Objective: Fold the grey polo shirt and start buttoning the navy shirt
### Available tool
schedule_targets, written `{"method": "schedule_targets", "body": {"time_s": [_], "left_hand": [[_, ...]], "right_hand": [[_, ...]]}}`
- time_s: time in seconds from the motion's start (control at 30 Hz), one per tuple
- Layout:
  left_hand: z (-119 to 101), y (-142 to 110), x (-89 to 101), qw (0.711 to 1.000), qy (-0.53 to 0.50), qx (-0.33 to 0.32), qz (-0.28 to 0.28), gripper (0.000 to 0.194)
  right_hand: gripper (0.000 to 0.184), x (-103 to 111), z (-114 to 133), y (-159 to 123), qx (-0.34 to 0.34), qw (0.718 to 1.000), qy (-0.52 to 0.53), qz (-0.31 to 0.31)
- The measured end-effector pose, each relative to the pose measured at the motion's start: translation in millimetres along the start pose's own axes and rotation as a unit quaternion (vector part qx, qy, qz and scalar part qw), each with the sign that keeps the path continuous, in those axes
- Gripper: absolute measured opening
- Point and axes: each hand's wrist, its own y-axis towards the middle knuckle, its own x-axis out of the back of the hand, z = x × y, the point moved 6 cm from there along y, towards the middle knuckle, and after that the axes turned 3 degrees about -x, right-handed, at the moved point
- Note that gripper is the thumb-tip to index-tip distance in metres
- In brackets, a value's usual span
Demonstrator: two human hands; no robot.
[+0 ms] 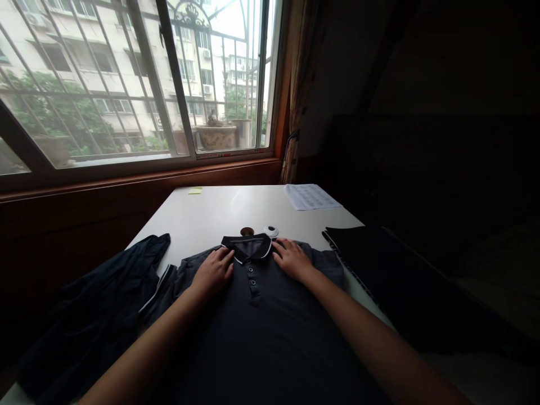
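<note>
A dark polo shirt (pixel 270 320) lies front side up on the white table (pixel 228 208), its black collar with white trim towards the window. Three buttons run down its placket below the collar. My left hand (pixel 214 271) rests flat on the shirt beside the left side of the collar, fingers stretched out. On the other side, my right hand (pixel 292 259) lies with spread fingers on the shoulder of the shirt, close to the collar's edge. Neither hand grips the cloth. The shirt's left sleeve, edged in white, sticks out past my left forearm.
Another dark garment (pixel 105 298) is heaped at the left table edge. Dark folded cloth (pixel 371 270) lies at the right. Beyond the collar sit a brown round object (pixel 247 231) and a white round object (pixel 271 231). Printed papers (pixel 313 197) and a yellow note (pixel 195 191) lie farther back.
</note>
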Motion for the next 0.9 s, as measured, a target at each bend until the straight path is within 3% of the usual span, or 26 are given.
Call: {"method": "schedule_targets", "body": {"time_s": [0.53, 0.9], "left_hand": [[47.0, 44.3, -24.9, 0.999, -0.014, 0.013, 0.039, 0.051], [68.6, 73.7, -39.0, 0.998, -0.013, 0.027, 0.058, 0.052]], "right_hand": [[0.057, -20.6, -24.5, 56.0, -0.032, 0.999, -0.004, 0.042], [0.059, -31.2, -40.0, 92.1, -0.045, 0.999, -0.006, 0.03]]}}
